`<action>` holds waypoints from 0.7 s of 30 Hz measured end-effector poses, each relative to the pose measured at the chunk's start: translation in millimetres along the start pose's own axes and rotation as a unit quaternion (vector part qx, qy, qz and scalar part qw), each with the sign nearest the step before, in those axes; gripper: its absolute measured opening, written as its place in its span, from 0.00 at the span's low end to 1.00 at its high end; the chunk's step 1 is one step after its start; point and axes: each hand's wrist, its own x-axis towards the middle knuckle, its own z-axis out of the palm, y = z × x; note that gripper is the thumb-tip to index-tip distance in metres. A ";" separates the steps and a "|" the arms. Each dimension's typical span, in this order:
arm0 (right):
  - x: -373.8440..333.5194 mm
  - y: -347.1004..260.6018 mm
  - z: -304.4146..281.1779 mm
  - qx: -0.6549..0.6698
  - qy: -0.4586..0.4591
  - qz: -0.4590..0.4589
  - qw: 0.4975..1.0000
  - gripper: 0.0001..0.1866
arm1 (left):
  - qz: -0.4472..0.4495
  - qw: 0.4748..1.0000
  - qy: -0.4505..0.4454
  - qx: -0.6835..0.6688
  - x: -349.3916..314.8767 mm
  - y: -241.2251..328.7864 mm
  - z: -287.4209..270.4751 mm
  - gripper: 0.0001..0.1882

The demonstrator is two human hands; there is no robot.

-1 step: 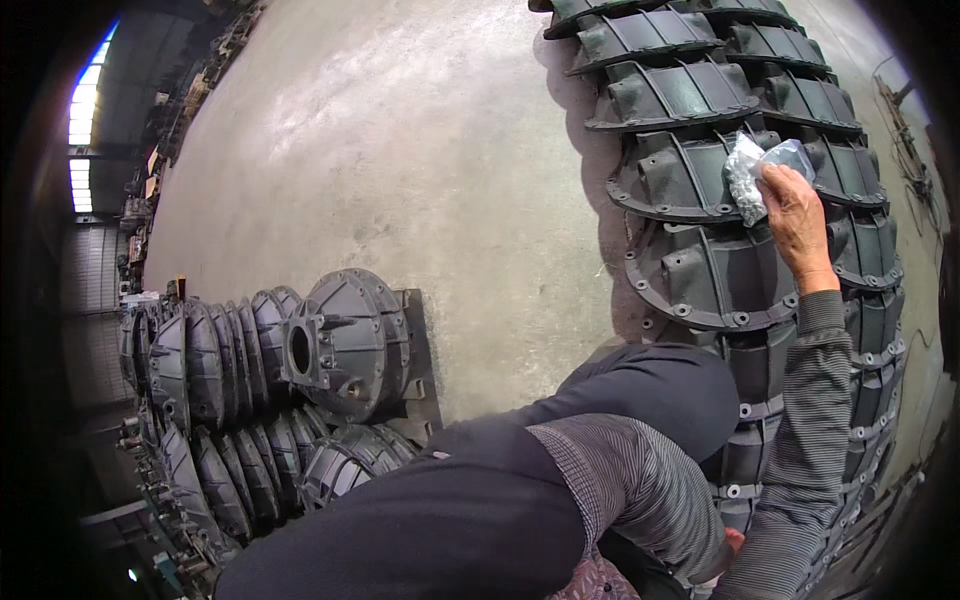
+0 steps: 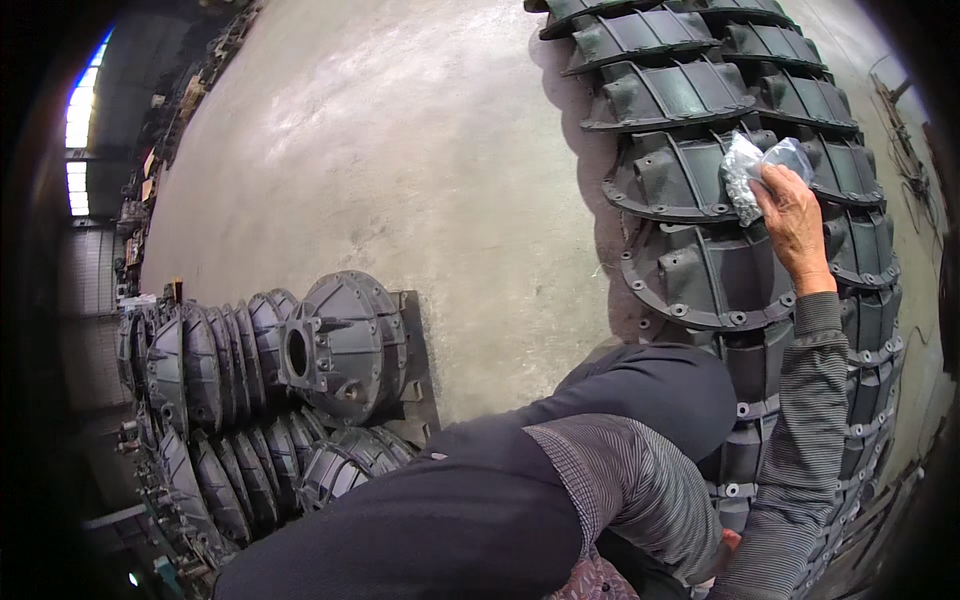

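A clear plastic bag [image 2: 741,180] with small whitish pieces in its lower part is pinched in the fingers of my right hand [image 2: 796,225]. It rests against, or hangs just over, one of the stacked dark grey ribbed metal housings [image 2: 685,172] on the right; which of the two I cannot tell. Only a small part of my left hand [image 2: 731,541] shows low in the picture, beside my right forearm. Its fingers are hidden, and so is anything they hold. Another flanged housing [image 2: 715,270] lies just below the bag.
Long rows of housings run along the right side. At the lower left stand more nested housings [image 2: 185,365], one with a round opening [image 2: 345,345] on a dark base. Concrete floor [image 2: 430,200] stretches between the stacks. Cables or rods [image 2: 905,150] lie at the far right.
The view has shifted very slightly. My right hand still grips the bag in almost the same place.
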 end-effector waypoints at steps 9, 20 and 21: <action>-3.2 39.9 -1.0 0.285 -0.009 0.188 0.940 0.15 | 0.042 0.999 -0.005 0.026 -16.7 15.7 -6.0 0.07; 11.8 56.7 57.2 -0.056 0.012 0.108 0.993 0.12 | 0.047 0.998 -0.037 0.036 -37.5 9.5 -3.6 0.07; 10.4 57.1 56.6 -0.060 0.015 0.096 0.993 0.13 | 0.047 0.998 -0.039 0.034 -38.4 8.2 -4.7 0.07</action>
